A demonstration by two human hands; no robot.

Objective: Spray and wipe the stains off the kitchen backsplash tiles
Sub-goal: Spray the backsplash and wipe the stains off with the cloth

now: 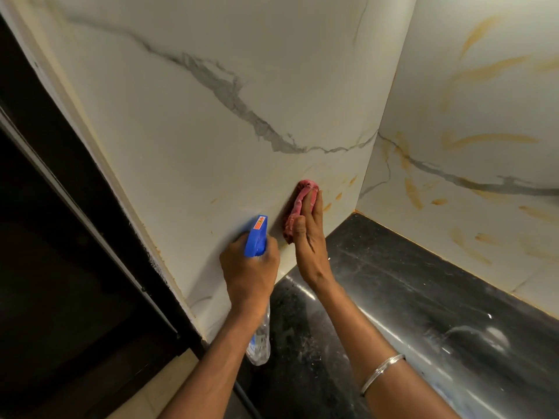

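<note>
Right hand (310,228) first: fingers laid out straight over the pink cloth (298,207), thumb alongside, pressing it flat against the backsplash tile (211,101) rather than clutching it, and that flat pressure is what you want for scrubbing. The left hand (248,267), at eight o'clock from the cloth, is wrapped tight round the neck of the spray bottle (256,235), blue nozzle up and aimed at the wall, clear body hanging below the wrist. Now the targets: a cluster of orange stains (338,196) sits just off the cloth at three o'clock, running toward the corner, and a faint streak (214,200) lies out at nine o'clock. My read is that the wipe should travel toward three o'clock, firm overlapping passes, turning the cloth to a clean face once it loads up. If the marks drag, a fresh burst from the bottle looks worthwhile. The adjoining wall (484,101) at two o'clock carries far heavier smears (490,139), untouched, above the black counter (423,282). Plenty left.
</note>
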